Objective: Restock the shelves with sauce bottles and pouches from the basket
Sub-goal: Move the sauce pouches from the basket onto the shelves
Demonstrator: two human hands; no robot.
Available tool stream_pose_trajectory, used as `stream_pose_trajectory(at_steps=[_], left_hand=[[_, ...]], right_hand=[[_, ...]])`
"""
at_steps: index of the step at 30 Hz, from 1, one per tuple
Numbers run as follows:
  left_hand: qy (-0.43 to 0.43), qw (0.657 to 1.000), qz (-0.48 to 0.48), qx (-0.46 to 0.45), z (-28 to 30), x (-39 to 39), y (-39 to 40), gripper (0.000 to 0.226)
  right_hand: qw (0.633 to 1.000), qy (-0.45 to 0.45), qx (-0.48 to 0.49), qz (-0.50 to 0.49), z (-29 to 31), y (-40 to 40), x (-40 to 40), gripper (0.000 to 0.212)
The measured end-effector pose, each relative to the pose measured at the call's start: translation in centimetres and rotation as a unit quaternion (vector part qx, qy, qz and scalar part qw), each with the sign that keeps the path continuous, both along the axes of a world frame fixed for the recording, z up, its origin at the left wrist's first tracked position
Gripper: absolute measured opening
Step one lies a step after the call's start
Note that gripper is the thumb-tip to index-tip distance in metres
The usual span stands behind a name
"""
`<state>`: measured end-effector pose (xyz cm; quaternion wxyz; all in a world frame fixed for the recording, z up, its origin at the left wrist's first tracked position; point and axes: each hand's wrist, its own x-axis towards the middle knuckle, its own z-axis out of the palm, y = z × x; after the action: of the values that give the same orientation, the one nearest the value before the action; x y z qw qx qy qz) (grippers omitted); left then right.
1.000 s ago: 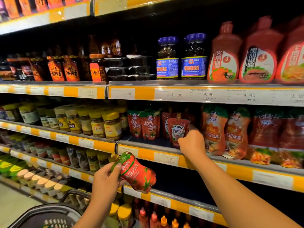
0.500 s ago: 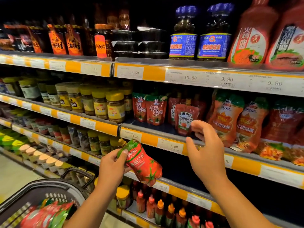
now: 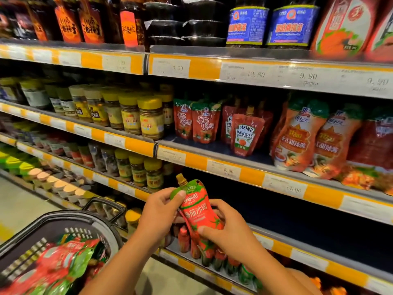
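A red and green tomato sauce pouch (image 3: 196,207) with a gold spout stands nearly upright in front of the lower shelf. My left hand (image 3: 158,213) pinches its green top, thumb on the front. My right hand (image 3: 227,228) grips its lower part from the right. Two matching pouches (image 3: 196,122) stand on the middle shelf (image 3: 251,177) beside a Heinz ketchup pouch (image 3: 245,136). The dark basket (image 3: 63,222) at the lower left holds several more red and green pouches (image 3: 61,260).
Yellow-lidded jars (image 3: 131,113) fill the middle shelf's left part, and large orange chili sauce pouches (image 3: 297,135) stand to the right of the Heinz pouch. Small red bottles (image 3: 212,254) line the bottom shelf below my hands. Dark jars and blue-labelled jars (image 3: 270,24) are on the top shelf.
My right hand left the Heinz pouch on the middle shelf and came down to grip the pouch that my left hand holds. The view tilted down, showing more of the basket.
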<state>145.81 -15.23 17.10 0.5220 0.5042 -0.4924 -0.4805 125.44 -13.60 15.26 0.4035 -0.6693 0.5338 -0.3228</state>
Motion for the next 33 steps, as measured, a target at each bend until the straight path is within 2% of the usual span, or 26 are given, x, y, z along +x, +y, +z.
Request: stream_pose_trajectory(at_steps=[6,11,14,18,24,30,33], left_hand=[[-0.002,0.998,-0.063,0.008,0.5,-0.1,2.3,0.021],[0.005,0.999,-0.048,0.008,0.0,3.7,4.0,0.016],[-0.01,1.0,0.0,0.008,-1.7,8.5,5.0,0.017],[-0.038,0.991,0.129,0.027,-5.2,17.1,6.8,0.024],[-0.076,0.932,0.339,0.102,-11.9,29.5,11.2,0.027],[-0.164,0.903,0.372,0.14,-17.4,33.7,14.3,0.034],[-0.227,0.897,0.344,0.158,-19.7,34.5,14.5,0.029]], right_hand=[[0.999,-0.048,-0.005,-0.015,-0.6,2.1,-0.7,0.044],[0.997,-0.07,-0.006,-0.015,-0.2,3.0,1.2,0.041],[0.997,-0.073,0.001,0.01,0.0,3.1,4.0,0.04],[0.997,-0.068,0.001,0.046,-0.2,2.7,9.5,0.032],[0.993,-0.069,0.022,0.098,-1.7,1.8,19.7,0.026],[0.99,-0.045,0.04,0.128,-4.4,1.1,28.4,0.021],[0.987,-0.049,0.07,0.134,-6.2,0.9,31.7,0.02]])
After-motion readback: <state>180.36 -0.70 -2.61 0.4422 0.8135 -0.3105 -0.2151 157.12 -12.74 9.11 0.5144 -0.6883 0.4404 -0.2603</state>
